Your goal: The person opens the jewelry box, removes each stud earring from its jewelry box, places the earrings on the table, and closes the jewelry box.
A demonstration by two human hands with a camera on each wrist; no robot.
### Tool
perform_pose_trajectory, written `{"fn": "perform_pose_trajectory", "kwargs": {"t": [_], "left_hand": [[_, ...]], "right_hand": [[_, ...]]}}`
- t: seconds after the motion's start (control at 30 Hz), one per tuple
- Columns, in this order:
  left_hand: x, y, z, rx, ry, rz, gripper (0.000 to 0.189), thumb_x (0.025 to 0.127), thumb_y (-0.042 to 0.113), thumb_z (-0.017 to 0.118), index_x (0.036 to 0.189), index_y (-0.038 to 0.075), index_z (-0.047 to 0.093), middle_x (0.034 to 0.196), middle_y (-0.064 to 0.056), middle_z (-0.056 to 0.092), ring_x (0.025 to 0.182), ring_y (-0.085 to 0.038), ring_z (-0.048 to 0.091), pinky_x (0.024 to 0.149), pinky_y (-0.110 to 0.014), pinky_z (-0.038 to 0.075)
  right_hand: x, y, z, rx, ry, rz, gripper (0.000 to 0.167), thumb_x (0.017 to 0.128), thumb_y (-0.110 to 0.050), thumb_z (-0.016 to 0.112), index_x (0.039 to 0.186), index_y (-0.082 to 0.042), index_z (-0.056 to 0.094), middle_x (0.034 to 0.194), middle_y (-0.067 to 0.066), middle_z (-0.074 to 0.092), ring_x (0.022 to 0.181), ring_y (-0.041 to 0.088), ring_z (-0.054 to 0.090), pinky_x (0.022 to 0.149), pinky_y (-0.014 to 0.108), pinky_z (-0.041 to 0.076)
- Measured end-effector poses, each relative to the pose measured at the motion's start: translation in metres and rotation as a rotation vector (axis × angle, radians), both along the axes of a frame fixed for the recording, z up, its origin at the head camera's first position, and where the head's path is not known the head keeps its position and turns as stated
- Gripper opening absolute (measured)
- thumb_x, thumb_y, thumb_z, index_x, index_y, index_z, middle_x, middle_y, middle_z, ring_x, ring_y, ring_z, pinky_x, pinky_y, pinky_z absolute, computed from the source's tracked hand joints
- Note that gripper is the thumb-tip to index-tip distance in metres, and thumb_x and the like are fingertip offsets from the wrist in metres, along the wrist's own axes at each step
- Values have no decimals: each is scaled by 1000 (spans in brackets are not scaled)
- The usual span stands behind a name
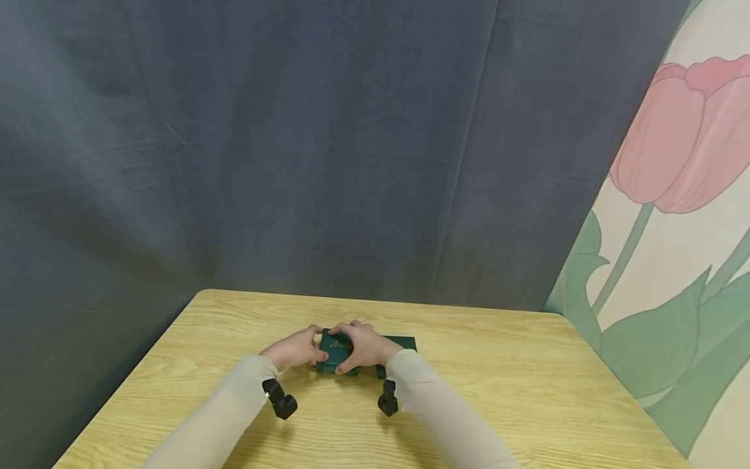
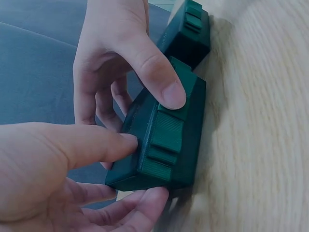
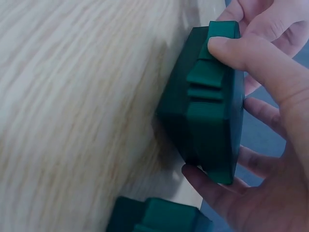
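A small dark green gift box (image 1: 335, 353) with gold lettering on its lid is on the table between both hands. Across its front side runs a green ribbon with a flat bow (image 2: 167, 131). My left hand (image 1: 295, 350) grips the box's left end, thumb on the lid's edge and fingers against the end face. From the other side my right hand (image 1: 364, 345) holds it, its thumb (image 3: 223, 47) pressing the ribbon and its other fingers spread round the far end. The right hand hides part of the lid.
A second green box (image 1: 405, 341) with a ribbon stands just to the right, partly behind the right wrist. The light wood table (image 1: 498, 378) ends at a dark curtain (image 1: 328, 163) at the back. A tulip-painted wall (image 1: 674, 260) stands at right.
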State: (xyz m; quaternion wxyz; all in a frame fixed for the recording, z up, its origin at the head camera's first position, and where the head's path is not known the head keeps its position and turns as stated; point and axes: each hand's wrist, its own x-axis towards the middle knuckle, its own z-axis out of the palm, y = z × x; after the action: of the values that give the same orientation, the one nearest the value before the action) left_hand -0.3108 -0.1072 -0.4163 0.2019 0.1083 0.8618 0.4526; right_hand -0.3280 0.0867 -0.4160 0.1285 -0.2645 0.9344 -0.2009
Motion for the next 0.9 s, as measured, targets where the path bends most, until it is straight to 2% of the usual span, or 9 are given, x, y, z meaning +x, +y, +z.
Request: {"fn": "perform_pose_trajectory", "kwargs": {"t": [0.3,0.43,0.57,0.63,0.77,0.83,0.9], "left_hand": [[-4,1,-10,-1,-6,-11,65,93,9,62,146,-4,28,98,-11,60,75,-19,57,74,-36,47],[-4,0,-11,-23,-9,5,65,94,15,62,146,-5,28,110,-15,60,80,-20,59,78,-38,48],[-3,1,-8,-63,24,28,67,94,22,62,146,-5,29,131,-24,53,102,-30,62,90,-47,48],[-2,3,-4,-97,70,41,68,94,23,62,146,-5,29,135,-26,49,112,-33,59,92,-51,46],[-2,13,8,-176,210,54,70,93,24,63,147,-4,29,133,-24,51,117,-35,56,91,-51,47],[-3,21,14,-204,288,42,71,93,25,64,147,-4,28,135,-22,50,118,-33,56,91,-49,47],[-4,32,20,-227,355,19,73,92,26,65,148,-2,27,143,-21,43,125,-34,51,95,-49,46]], "right_hand": [[-1,0,-5,11,-17,-2,72,76,-38,81,139,-28,47,142,12,41,128,40,40,94,55,43],[-1,0,-4,13,-21,2,73,77,-39,81,140,-28,46,146,12,38,132,40,35,97,56,41],[1,4,4,19,14,15,78,76,-42,81,143,-26,44,151,11,33,139,40,26,101,59,37],[2,9,12,10,32,19,82,76,-43,80,145,-25,41,153,11,31,141,40,23,102,60,35],[5,26,32,-38,47,9,84,77,-39,81,147,-24,38,154,11,29,142,39,23,103,61,34],[3,37,40,-54,55,-6,85,77,-38,81,147,-23,38,153,12,30,141,40,24,102,60,35],[1,50,45,-46,63,-30,86,76,-37,82,148,-22,37,153,13,31,141,41,25,102,60,35]]}}
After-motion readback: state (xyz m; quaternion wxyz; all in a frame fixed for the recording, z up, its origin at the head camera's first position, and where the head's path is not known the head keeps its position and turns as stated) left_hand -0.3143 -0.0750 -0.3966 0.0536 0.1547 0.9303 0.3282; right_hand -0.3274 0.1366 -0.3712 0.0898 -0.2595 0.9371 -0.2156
